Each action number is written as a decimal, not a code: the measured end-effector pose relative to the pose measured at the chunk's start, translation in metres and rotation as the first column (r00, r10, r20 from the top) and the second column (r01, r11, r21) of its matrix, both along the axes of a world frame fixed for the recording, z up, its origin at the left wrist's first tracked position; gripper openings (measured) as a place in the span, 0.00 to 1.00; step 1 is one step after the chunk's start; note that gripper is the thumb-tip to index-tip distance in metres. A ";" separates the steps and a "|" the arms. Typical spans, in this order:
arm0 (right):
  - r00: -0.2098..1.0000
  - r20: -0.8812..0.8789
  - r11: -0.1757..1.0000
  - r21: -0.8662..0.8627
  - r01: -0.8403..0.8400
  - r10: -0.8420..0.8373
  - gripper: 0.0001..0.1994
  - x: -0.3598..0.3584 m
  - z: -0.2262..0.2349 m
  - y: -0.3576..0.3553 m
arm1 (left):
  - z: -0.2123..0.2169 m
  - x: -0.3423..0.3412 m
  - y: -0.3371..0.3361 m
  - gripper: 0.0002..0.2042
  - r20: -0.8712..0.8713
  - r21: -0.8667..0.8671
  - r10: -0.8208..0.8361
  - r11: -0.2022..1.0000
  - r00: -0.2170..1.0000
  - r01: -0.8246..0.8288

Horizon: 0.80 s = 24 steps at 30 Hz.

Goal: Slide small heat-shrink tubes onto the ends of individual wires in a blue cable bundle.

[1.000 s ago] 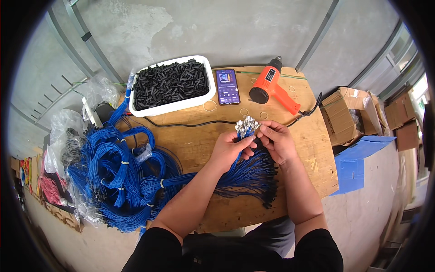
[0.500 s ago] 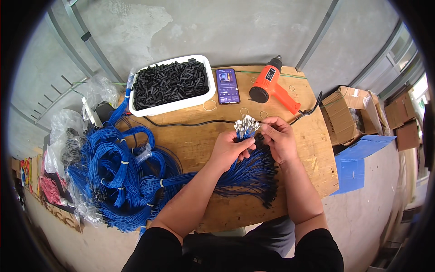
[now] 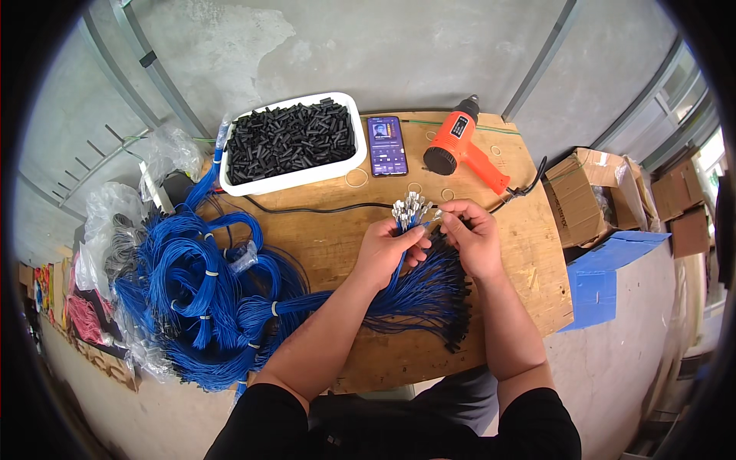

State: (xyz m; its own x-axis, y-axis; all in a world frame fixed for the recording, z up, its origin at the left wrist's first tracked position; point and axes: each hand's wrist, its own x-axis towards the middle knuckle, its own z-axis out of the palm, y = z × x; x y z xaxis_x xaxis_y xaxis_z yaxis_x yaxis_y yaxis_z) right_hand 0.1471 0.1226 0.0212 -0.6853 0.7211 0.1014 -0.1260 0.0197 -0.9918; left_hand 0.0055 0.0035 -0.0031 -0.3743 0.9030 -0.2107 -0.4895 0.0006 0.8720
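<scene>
My left hand (image 3: pixel 389 249) is closed round a bundle of blue wires, whose silver metal terminals (image 3: pixel 412 205) fan out above the fist. Close on its right, my right hand (image 3: pixel 477 244) pinches one wire by its metal terminal (image 3: pixel 438 215), slightly apart from the cluster; the fingers partly hide it. Below both hands, the blue wires (image 3: pixel 406 295) spread over the table toward the right, ending in black sleeves (image 3: pixel 455 337). A pale band (image 3: pixel 274 309) ties the same bundle further left.
Coiled blue wire bundles (image 3: pixel 195 284) cover the left of the wooden table (image 3: pixel 337 253). Behind stand a white tray (image 3: pixel 303 184) of short black tubes, a phone (image 3: pixel 387 146) and an orange heat gun (image 3: pixel 460 142) with a black cord. Cardboard boxes (image 3: pixel 586 199) lie beyond the right edge.
The terminal cluster in my left hand has shifted slightly left, and a gap shows between it and the terminal at my right fingertips. Both arms stay almost in place.
</scene>
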 end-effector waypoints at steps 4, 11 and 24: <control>1.000 0.000 1.000 0.004 0.017 -0.017 0.08 0.000 0.002 -0.001 | -0.001 0.000 0.001 0.08 0.021 0.013 0.004 1.000 1.000 -0.004; 1.000 -0.005 1.000 0.025 -0.016 0.017 0.07 0.002 0.000 -0.001 | -0.003 -0.002 0.000 0.10 -0.048 0.011 -0.010 1.000 0.999 0.010; 1.000 -0.018 0.995 -0.101 -0.019 0.017 0.05 -0.002 0.004 -0.001 | -0.005 -0.002 0.000 0.09 0.022 0.086 0.004 0.996 1.000 -0.005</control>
State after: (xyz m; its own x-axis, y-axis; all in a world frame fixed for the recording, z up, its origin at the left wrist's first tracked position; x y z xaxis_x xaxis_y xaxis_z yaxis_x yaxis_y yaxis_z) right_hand 0.1455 0.1221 0.0249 -0.6969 0.7160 0.0400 -0.1424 -0.0834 -0.9863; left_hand 0.0031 0.0037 -0.0085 -0.3746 0.9164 -0.1408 -0.5083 -0.0760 0.8578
